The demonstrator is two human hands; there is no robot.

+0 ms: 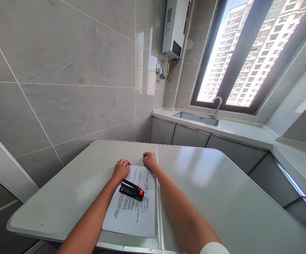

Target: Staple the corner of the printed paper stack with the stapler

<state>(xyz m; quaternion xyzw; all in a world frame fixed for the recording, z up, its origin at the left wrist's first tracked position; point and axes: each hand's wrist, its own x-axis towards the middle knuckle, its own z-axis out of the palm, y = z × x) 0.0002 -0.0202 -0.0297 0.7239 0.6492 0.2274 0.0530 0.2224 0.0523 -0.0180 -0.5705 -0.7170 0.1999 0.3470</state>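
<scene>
Printed paper sheets (132,218) lie on the table, with a black stapler (131,189) that has an orange-red patch at one end resting across them. My left hand (120,170) is at the upper left corner of the paper, fingers spread and lying down on it. Just beyond the paper's upper right corner is my right hand (151,161), its fingers curled in a pinch. Something small and pale shows at those fingertips, too small to name. Neither hand touches the stapler.
The pale table (63,197) has a metal seam (158,211) running just right of the paper. Behind it stand a counter with a sink (197,118) and a tap (216,106), beneath a window. A water heater (175,28) hangs on the tiled wall.
</scene>
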